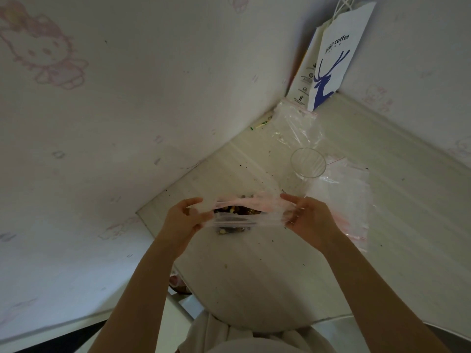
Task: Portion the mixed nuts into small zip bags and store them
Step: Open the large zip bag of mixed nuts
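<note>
A small clear zip bag [242, 219] with a pink strip along its mouth hangs over the pale table [254, 276], and mixed nuts [237, 210] show dark through its open top. My left hand [182, 220] pinches the bag's left end. My right hand [309, 219] pinches its right end, so the mouth is stretched between them. A clear glass cup [308, 163] stands behind the bag.
More clear zip bags lie at the right [349, 197] and behind the cup [295, 123]. A white paper coffee bag [336, 54] stands in the wall corner. Dark crumbs dot the table. A patterned wall runs along the left.
</note>
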